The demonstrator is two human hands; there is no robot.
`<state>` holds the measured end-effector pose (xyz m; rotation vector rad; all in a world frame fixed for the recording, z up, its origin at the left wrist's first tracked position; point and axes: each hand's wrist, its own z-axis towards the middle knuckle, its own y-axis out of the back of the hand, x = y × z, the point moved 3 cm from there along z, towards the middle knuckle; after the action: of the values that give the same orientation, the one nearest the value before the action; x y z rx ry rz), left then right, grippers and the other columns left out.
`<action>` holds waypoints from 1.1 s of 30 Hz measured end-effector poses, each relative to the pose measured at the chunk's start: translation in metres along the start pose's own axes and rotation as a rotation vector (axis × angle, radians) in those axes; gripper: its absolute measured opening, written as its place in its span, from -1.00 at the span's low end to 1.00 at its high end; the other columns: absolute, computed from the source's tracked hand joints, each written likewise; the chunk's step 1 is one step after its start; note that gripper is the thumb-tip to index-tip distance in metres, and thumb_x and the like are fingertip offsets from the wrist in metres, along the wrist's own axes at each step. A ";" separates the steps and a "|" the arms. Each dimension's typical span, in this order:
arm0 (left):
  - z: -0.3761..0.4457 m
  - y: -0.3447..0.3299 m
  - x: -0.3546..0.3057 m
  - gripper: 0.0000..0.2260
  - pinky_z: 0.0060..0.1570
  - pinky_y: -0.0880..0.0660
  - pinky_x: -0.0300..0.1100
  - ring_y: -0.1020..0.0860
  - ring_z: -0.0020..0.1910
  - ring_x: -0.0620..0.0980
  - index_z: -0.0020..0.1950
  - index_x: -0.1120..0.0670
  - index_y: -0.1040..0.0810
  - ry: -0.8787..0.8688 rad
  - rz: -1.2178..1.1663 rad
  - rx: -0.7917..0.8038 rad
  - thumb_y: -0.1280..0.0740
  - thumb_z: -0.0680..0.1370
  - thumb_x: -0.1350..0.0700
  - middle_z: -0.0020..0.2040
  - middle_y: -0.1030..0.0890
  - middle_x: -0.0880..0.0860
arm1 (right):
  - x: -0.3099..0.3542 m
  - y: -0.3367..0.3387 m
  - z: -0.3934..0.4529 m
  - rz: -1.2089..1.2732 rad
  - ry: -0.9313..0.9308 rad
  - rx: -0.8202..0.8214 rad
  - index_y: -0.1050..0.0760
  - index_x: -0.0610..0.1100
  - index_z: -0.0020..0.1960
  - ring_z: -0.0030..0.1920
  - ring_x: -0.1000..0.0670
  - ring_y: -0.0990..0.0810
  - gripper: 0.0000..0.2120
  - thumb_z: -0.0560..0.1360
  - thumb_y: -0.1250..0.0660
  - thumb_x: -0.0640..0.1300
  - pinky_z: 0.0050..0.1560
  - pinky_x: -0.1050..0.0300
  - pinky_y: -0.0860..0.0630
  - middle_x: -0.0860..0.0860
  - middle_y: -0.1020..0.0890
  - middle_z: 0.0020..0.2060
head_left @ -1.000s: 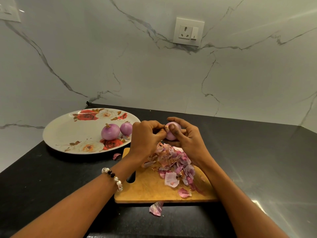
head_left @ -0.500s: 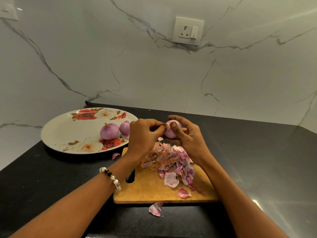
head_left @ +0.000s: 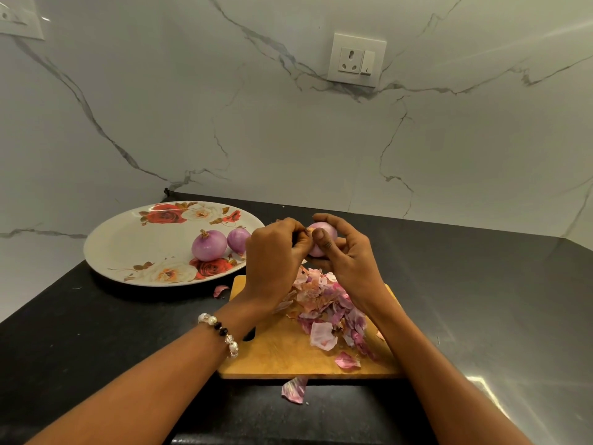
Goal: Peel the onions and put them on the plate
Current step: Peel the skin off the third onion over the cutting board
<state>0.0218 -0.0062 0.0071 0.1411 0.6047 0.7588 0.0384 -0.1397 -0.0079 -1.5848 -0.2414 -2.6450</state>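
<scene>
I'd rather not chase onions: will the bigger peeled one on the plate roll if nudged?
Likely yes: the bigger onion is round and smooth-skinned on a shallow plate. The smaller onion beside it might block it on that side.

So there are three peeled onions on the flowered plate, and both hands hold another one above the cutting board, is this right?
Not quite: the head view shows two peeled onions on the flowered plate, not three. The rest holds: the left hand and right hand hold another onion above the cutting board.

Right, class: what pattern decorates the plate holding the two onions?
Red and cream roses with brown leaves on a white plate, seen clearly in the head view.
</scene>
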 end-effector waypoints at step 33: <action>0.009 0.001 0.009 -0.85 -0.17 -0.46 -0.52 -0.56 -0.12 -0.26 0.03 0.09 -0.67 0.223 -0.344 0.083 -0.42 0.48 0.21 -0.11 -0.62 -0.10 | 0.000 0.007 0.002 0.171 -0.074 -0.014 -0.48 -0.16 0.25 0.11 -0.23 -0.66 -0.63 0.48 -0.33 -0.05 -0.01 -0.04 -0.67 -0.29 -0.55 0.21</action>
<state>0.0315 0.0011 0.0112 0.0264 0.8477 0.4186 0.0411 -0.1457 -0.0059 -1.6296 -0.0858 -2.4696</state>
